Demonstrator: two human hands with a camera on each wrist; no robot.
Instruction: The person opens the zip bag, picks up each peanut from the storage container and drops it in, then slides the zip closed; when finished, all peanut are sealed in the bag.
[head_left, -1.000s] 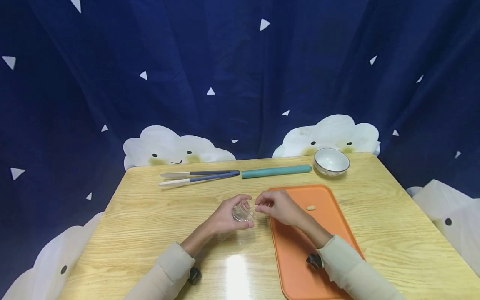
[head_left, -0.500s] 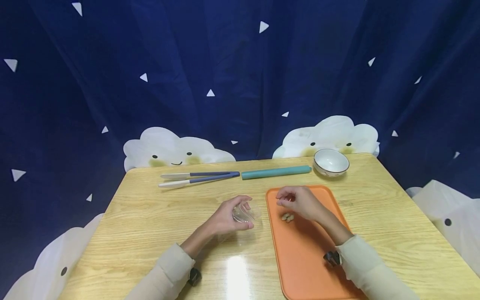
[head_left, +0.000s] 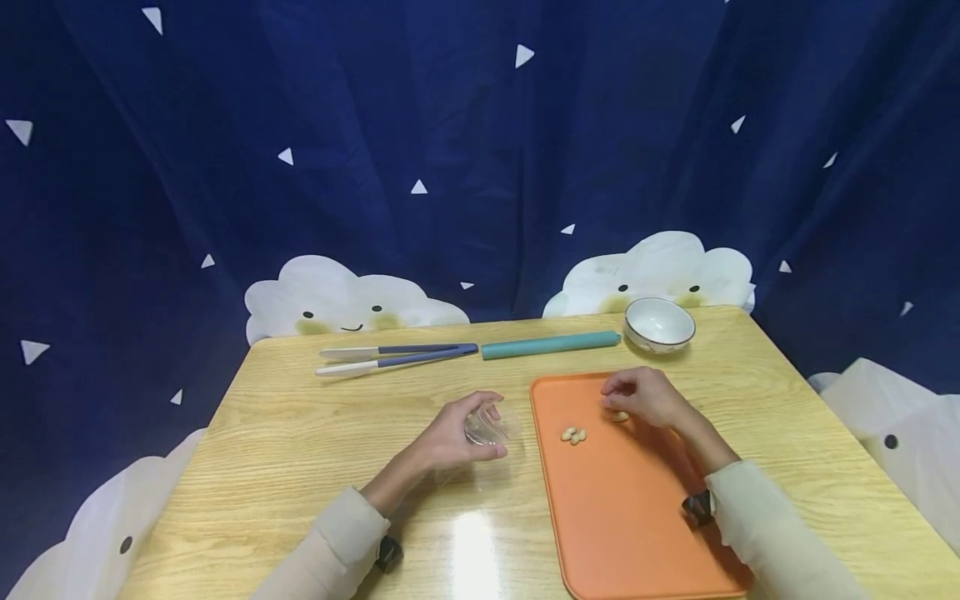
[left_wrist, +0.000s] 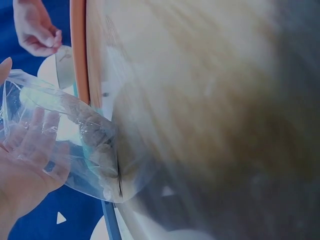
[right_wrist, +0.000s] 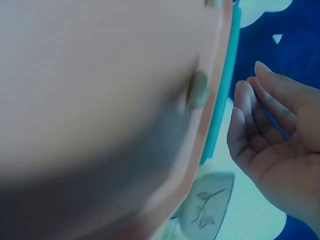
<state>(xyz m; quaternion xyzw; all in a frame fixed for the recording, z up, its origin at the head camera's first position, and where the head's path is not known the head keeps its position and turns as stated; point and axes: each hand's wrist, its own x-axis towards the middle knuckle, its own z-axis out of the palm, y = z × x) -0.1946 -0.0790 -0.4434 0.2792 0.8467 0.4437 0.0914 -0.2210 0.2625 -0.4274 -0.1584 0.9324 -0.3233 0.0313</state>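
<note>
My left hand holds a clear plastic bag above the wooden table, fingers and thumb curved round it. Brownish lumps show through the lower part of the bag; what they are is unclear. Above the far part of an orange tray hovers my right hand, its fingers loosely bent with nothing between them. Just below its fingertips a single peanut lies on the tray; in the right wrist view the hand is apart from this peanut. Several peanuts sit clustered near the tray's left edge.
Blue-and-white tongs and a teal stick-like object lie along the back of the table. A white bowl stands at the back right, beyond the tray. Behind hangs a dark blue curtain.
My right hand has moved from beside the bag rightward across the tray to above the single peanut. It uncovered the peanut cluster on the way. The left hand stays with the bag.
</note>
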